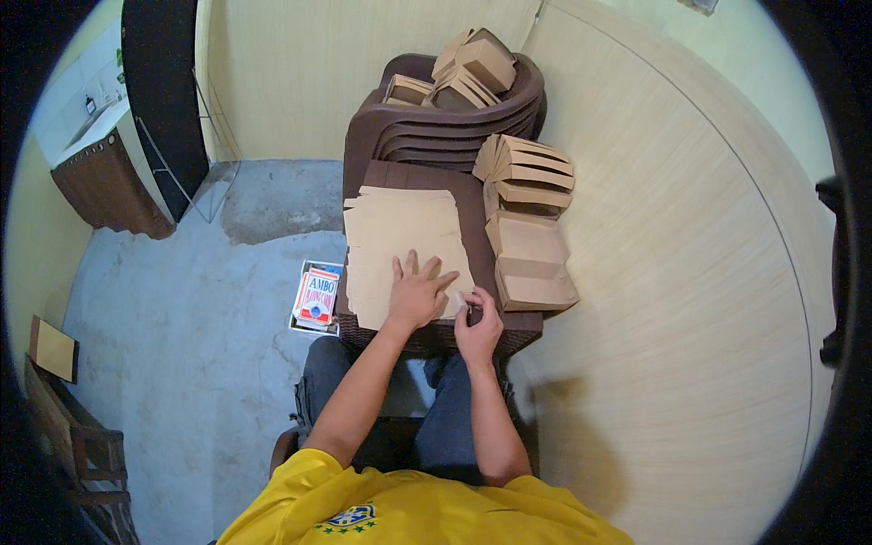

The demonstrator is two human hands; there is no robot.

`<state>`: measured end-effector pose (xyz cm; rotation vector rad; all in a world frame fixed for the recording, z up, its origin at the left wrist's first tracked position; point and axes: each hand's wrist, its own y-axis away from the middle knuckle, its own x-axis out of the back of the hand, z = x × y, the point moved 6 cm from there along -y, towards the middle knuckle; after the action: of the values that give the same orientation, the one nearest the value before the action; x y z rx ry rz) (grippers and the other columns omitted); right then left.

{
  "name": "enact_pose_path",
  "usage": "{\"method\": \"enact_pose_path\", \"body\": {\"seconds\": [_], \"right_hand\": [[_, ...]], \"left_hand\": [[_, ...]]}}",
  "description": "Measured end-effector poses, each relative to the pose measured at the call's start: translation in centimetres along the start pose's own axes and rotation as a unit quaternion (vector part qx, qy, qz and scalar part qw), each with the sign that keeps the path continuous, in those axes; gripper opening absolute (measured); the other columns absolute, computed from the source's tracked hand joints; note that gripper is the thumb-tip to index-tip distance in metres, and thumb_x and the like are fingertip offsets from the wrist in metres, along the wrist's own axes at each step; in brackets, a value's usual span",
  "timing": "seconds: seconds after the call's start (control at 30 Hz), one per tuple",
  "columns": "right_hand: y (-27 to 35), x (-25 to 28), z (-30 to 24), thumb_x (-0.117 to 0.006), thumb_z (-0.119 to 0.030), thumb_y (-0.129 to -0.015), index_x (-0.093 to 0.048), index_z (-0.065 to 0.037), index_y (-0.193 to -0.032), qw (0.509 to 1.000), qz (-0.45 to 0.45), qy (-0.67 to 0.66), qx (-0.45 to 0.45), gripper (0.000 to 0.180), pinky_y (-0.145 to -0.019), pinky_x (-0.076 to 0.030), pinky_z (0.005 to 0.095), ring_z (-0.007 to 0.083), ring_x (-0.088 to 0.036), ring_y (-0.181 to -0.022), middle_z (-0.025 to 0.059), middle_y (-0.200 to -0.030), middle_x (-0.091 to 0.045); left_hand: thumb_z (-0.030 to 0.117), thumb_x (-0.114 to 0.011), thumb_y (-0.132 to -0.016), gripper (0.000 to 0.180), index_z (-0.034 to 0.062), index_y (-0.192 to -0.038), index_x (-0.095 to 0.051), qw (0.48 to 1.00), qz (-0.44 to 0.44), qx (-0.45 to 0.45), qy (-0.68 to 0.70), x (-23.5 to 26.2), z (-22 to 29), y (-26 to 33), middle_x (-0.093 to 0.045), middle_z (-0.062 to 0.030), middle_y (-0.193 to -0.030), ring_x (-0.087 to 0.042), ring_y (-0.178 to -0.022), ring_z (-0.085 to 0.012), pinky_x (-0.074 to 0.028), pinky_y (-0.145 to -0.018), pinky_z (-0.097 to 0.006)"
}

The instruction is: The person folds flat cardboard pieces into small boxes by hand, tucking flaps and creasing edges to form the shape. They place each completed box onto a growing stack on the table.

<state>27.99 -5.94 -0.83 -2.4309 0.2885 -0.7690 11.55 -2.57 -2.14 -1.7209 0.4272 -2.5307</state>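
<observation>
A flat sheet of brown cardboard (400, 218) with slits and uneven edges lies on a dark brown woven-look surface (481, 204) in front of me. My left hand (418, 295) is open, its fingers spread and pressed flat on the sheet's near right part. At the near right corner my right hand (479, 325) is closed in a pinch beside a small pale, whitish piece (460, 301). Whether that piece is tape or a cardboard flap I cannot tell. Something dark shows within the right hand's curled fingers, too hidden to name.
Folded cardboard boxes (531, 259) stand along the right side by the wall. More boxes (474, 68) sit on stacked brown plastic chairs (445, 127) at the back. On the floor at left is a white container (298, 320) with a printed card box (317, 298) on top.
</observation>
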Motion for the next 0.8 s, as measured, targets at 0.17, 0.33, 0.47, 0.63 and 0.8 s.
{"method": "enact_pose_path", "body": {"seconds": [0.17, 0.33, 0.47, 0.63, 0.8], "right_hand": [[2.0, -1.4, -2.7, -0.071, -0.001, -0.087, -0.062, 0.001, -0.131, 0.987, -0.137, -0.046, 0.075, 0.045, -0.095, -0.059, 0.0423, 0.0340, -0.077, -0.105, 0.0208, -0.111, -0.076], [1.4, -0.9, -2.3, -0.064, 0.006, -0.089, -0.061, 0.005, -0.131, 0.986, -0.096, -0.114, 0.073, 0.041, -0.096, -0.061, 0.0383, 0.0314, -0.074, -0.115, 0.0225, -0.120, -0.072], [-0.5, -0.9, 0.7, -0.070, 0.003, -0.092, -0.065, 0.003, -0.124, 0.989, -0.093, -0.100, -0.048, 0.032, -0.084, -0.060, 0.0327, 0.0203, -0.072, -0.098, 0.0159, -0.109, -0.074], [-3.9, -2.2, 2.5, -0.086, -0.006, -0.086, -0.070, 0.000, -0.099, 0.986, -0.153, 0.002, -0.060, 0.021, -0.064, -0.053, 0.0321, 0.0156, -0.064, -0.069, 0.0089, -0.084, -0.073], [-4.8, -2.9, 2.5, -0.092, -0.020, -0.082, -0.068, -0.001, -0.083, 0.982, -0.143, 0.105, -0.068, 0.031, -0.063, -0.053, 0.0379, 0.0218, -0.062, -0.062, 0.0109, -0.073, -0.068]], "left_hand": [[0.043, -0.057, -0.103, 0.046, 0.0348, -0.148, -0.066, 0.996, -0.030, -0.021, 0.082, -0.8, -3.1, -1.1, -0.053, -0.0036, -0.163, -0.035, -0.156, -0.0469, -0.017, -0.126, -0.075], [0.060, -0.062, -0.099, 0.055, 0.0342, -0.149, -0.065, 0.997, -0.034, -0.033, 0.065, -0.5, -3.2, -1.3, -0.049, -0.0014, -0.167, -0.029, -0.160, -0.0437, -0.015, -0.127, -0.075], [0.064, -0.065, -0.096, 0.062, 0.0352, -0.151, -0.063, 0.997, -0.030, -0.055, 0.047, -0.7, -3.3, -1.2, -0.045, 0.0006, -0.170, -0.026, -0.162, -0.0429, -0.013, -0.128, -0.073], [0.062, -0.066, -0.095, 0.065, 0.0370, -0.155, -0.059, 0.996, -0.054, -0.061, 0.047, -1.7, -3.9, -1.4, -0.040, 0.0011, -0.172, -0.022, -0.164, -0.0423, -0.012, -0.129, -0.072], [0.053, -0.069, -0.095, 0.061, 0.0374, -0.153, -0.061, 0.993, -0.078, -0.059, 0.071, -0.4, -3.4, -1.2, -0.040, 0.0007, -0.173, -0.019, -0.165, -0.0414, -0.010, -0.130, -0.071]]}}
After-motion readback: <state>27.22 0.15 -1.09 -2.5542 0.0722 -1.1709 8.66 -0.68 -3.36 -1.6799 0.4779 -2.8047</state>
